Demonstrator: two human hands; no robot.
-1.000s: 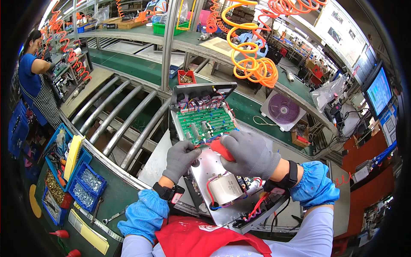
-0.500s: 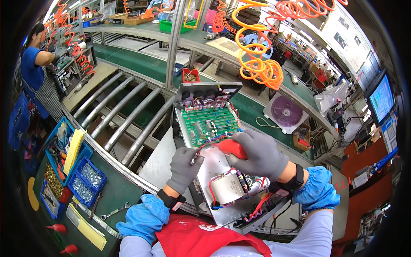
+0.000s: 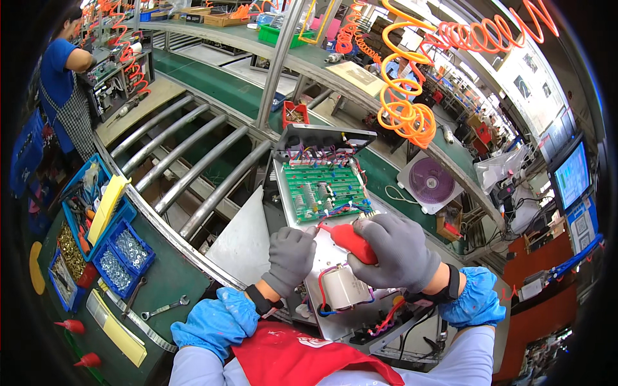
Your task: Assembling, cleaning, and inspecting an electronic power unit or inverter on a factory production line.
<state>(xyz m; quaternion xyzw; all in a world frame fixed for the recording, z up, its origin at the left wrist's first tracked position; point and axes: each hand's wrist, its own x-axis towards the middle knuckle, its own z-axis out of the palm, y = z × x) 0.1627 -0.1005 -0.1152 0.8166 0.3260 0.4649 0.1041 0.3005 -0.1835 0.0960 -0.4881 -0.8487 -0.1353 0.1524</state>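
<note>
My right hand (image 3: 399, 251), in a grey glove, is wrapped round a red squeeze bottle (image 3: 351, 243). The bottle lies tilted, its thin nozzle pointing left toward the fingertips of my left hand (image 3: 290, 256). That hand, also gloved, is closed with thumb and forefinger together; whatever they pinch is too small or hidden to name. Both hands are over an opened metal equipment case (image 3: 335, 331). Beyond them lies a green circuit board (image 3: 322, 190) with wire bundles along its near edge. A silvery-white cylindrical part (image 3: 345, 287) with a red wire sits below my right hand.
Steel rollers (image 3: 212, 183) run to the left of the case. Blue bins of metal hardware (image 3: 122, 257), a wrench (image 3: 166, 307) and red nozzle bottles (image 3: 72, 327) rest on the left bench. Orange coiled hoses (image 3: 409, 116) hang ahead. A co-worker (image 3: 67, 83) stands far left.
The whole view has shifted a little. Both hands have drawn slightly nearer to me, away from the circuit board, and the bottle's nozzle now shows.
</note>
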